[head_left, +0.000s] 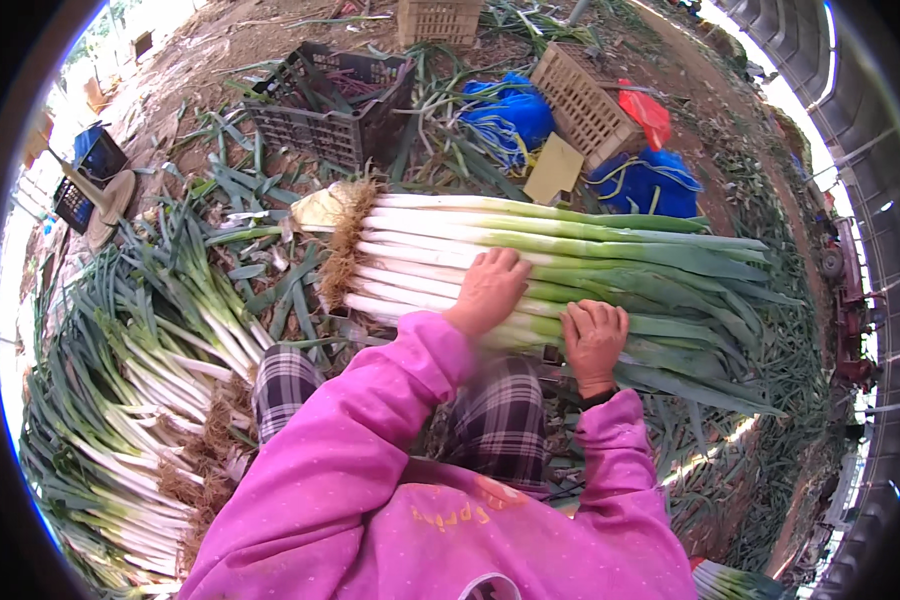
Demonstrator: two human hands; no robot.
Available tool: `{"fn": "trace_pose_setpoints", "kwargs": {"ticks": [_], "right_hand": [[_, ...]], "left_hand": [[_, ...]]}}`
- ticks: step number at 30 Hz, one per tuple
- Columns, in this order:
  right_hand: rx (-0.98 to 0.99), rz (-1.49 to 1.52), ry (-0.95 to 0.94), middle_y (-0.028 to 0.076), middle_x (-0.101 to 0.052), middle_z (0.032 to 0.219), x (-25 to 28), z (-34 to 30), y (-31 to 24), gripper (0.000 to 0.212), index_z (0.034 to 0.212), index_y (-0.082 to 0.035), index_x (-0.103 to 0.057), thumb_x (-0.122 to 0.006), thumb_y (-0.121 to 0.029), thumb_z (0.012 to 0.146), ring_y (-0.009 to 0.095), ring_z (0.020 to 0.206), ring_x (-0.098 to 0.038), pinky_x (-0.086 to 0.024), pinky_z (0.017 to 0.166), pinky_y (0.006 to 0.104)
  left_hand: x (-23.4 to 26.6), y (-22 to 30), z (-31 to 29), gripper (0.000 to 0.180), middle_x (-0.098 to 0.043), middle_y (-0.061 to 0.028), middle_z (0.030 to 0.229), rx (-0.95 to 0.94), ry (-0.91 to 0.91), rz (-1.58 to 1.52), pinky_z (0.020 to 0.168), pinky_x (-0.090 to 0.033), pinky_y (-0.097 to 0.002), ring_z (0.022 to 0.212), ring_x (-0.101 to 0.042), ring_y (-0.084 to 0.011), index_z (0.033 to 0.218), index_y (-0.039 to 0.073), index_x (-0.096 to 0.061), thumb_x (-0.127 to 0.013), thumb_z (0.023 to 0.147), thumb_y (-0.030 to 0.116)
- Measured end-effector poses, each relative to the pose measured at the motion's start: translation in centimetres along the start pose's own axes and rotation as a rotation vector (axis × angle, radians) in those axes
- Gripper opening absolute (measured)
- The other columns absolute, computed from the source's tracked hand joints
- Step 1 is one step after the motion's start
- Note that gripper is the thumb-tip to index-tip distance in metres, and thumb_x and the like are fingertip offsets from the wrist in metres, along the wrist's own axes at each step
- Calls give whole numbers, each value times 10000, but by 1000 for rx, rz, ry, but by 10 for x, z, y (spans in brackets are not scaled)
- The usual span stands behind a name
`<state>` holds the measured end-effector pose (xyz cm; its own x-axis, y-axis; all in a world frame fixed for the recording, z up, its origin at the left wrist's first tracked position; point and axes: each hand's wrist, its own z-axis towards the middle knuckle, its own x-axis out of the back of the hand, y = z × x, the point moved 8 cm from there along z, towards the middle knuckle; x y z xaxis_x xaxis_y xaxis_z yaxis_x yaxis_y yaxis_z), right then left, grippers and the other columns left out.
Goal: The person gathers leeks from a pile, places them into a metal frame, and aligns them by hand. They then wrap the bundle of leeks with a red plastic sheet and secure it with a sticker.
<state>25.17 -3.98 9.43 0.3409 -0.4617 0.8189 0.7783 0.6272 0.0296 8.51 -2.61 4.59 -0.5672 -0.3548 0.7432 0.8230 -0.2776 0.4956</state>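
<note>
A wide row of leeks (420, 232) lies side by side in front of me, bushy brown roots to the left and green leaves to the right. My left hand (492, 290) rests on top of the row where the white stalks turn green, fingers laid across them. Closer to me and further right, my right hand (595, 345) lies over the green leaves with its fingers slightly bent. Whatever supports the leeks is mostly hidden beneath them. At the root end sits a pale yellowish object (320, 206) whose kind I cannot make out.
A big pile of loose leeks (140, 440) spreads along my left. Beyond the row stand a black plastic crate (355, 130), a tilted tan crate (582, 105), blue string bundles (515, 115), a red bag (645, 115) and a yellow board (553, 170). Cut leaves litter the ground.
</note>
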Motion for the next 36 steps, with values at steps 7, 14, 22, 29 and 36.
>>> {"fn": "trace_pose_setpoints", "kwargs": {"ticks": [7, 14, 22, 29, 36], "right_hand": [[-12, 59, -60, 15, -604, 971, -2, 6, -4, 162, 897, -140, -687, -695, -254, 782, 236, 952, -555, -389, 899, 433], [79, -88, -107, 38, -607, 1036, -3, 24, -2, 202, 984, -144, -692, -676, -222, 798, 264, 1037, -557, -373, 1008, 473], [17, -23, -149, 46, -598, 1005, -20, 17, -1, 188, 957, -133, -686, -676, -253, 813, 254, 999, -557, -395, 969, 464], [20, -25, -128, 45, -592, 988, -16, 14, -11, 193, 930, -129, -685, -690, -273, 802, 253, 986, -554, -397, 950, 473], [21, -36, -84, 43, -595, 972, -16, 11, -6, 162, 908, -130, -686, -689, -248, 796, 253, 970, -566, -381, 973, 495]], "left_hand": [[-7, -6, -22, 220, -598, -74, 1002, 8, 101, -246, 870, -406, -410, 989, -549, -274, 1027, 127, -662, -650, 825, 212], [-3, -11, -25, 275, -616, -82, 1034, -22, 96, -204, 890, -416, -426, 990, -560, -285, 1117, 147, -669, -634, 845, 169], [69, -161, -101, 206, -629, -74, 1070, 453, 287, 130, 882, -467, -406, 1046, -557, -303, 989, 114, -702, -619, 882, 269], [63, -162, -106, 179, -614, -81, 1087, 513, 171, 219, 880, -474, -409, 1070, -541, -317, 988, 100, -670, -587, 903, 234], [59, -151, -93, 142, -624, -73, 1063, 449, 193, 252, 905, -440, -418, 1044, -563, -298, 962, 110, -668, -592, 886, 203]]}}
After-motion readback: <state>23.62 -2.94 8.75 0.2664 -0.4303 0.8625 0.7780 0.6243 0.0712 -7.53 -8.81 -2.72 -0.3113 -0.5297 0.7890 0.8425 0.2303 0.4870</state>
